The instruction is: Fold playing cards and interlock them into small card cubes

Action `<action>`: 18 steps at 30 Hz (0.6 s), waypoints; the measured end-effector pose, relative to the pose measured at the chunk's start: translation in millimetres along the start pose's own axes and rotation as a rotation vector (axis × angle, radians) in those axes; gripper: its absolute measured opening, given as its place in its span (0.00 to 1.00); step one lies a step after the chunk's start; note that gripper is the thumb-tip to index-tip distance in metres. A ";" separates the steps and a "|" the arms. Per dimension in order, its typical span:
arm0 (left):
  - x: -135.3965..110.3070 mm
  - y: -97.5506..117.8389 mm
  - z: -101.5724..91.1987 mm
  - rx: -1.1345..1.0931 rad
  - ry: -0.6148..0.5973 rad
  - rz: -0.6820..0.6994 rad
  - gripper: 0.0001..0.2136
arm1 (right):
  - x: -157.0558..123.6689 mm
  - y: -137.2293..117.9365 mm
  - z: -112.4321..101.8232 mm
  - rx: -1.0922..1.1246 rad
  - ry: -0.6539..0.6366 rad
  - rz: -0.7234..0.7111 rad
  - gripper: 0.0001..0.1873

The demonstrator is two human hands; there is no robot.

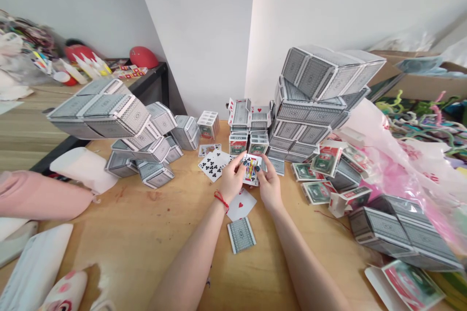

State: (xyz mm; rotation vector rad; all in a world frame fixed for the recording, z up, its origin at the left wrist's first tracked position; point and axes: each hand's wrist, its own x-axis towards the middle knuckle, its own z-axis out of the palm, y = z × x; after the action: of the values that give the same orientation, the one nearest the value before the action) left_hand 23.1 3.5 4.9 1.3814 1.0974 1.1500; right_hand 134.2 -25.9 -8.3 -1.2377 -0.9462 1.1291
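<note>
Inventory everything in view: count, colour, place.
Jack card: 1, multicoloured, both hands
Loose cards: several, white, by left hand
Heart card: 1, white, between wrists
Patterned card: 1, grey, between forearms
Card blocks: many, grey, left, centre, right
Card boxes: several, red-green, right
Plastic: count unclear, pink, right
Fuzzy strands: many, multicoloured, right
Cardboard box: 1, brown, right
Bottles: several, whitish, left rear
Domes: 2, red, left rear
Roll: 1, pink, left
Table: 1, brown, foreground
Wall: 1, white, behind
Left hand: 1, red wristband, holding jack card
Right hand: 1, dark-nailed, holding jack card
</note>
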 end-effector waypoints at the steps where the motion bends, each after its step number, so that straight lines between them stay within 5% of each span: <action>1: 0.0 -0.2 0.1 0.008 0.005 0.001 0.19 | -0.5 -0.9 -0.1 0.003 -0.004 0.000 0.31; 18: -0.8 0.2 2.1 0.040 0.054 -0.005 0.18 | 1.6 4.7 -0.4 0.004 0.026 0.040 0.32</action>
State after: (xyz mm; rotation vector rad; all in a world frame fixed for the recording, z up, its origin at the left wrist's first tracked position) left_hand 25.1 2.4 4.9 1.3846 1.1674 1.1735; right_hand 134.4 -24.6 -13.1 -1.2701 -0.9030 1.1433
